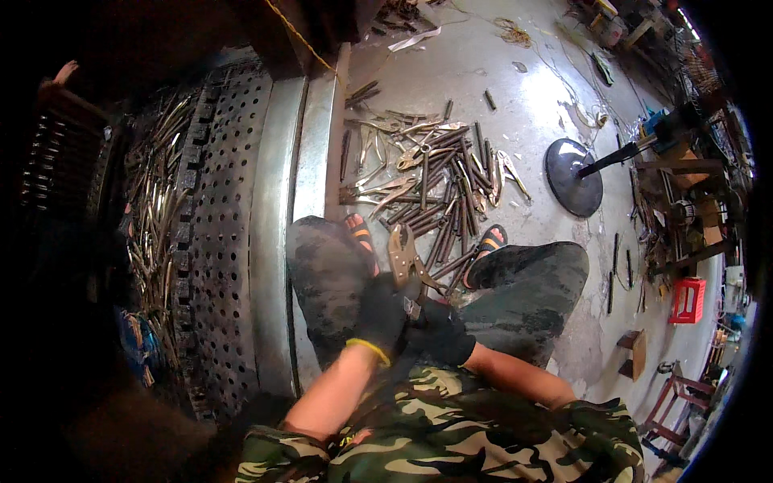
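In front of my lap, my left hand [382,315], in a black glove, is closed around a pair of locking pliers [402,256]. The jaws point away from me, and one handle slants off to the right. My right hand [443,332], also gloved in black, is closed close beside it at the handle end; its fingers are mostly hidden, so what it grips is unclear. Beyond my feet lies a heap of dark metal rods [460,193] on the floor. Several loose pliers [394,191] are mixed in at its left side.
A long metal bench with a perforated plate [225,193] runs along my left, with many thin metal pieces [157,201] past it. On the right are a round black stand base [573,181], a red plastic stool [688,301] and a wooden block [633,355]. A hand [66,72] shows far left.
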A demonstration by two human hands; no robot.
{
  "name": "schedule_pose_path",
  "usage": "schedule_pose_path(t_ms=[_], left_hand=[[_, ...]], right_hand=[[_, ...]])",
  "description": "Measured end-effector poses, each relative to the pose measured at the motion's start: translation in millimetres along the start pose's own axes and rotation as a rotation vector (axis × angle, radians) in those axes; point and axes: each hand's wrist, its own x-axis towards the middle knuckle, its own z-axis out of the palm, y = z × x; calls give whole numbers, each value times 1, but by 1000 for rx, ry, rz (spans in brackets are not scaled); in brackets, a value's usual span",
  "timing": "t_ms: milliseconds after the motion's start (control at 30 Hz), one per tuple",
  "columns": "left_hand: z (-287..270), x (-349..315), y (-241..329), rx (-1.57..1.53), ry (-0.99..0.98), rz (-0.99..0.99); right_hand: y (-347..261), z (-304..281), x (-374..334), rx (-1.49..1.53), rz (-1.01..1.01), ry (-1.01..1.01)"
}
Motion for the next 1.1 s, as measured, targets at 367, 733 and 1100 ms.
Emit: schedule_pose_path(t_ms=[367,733,1100], left_hand=[[1,13,71,268,176,549],[20,21,72,205,246,125],[17,23,64,107,219,64]], right_hand=[[2,-24,5,215,260,-250],[49,-93,25,-260,-266,31],[32,-90,70,5,10,-72]])
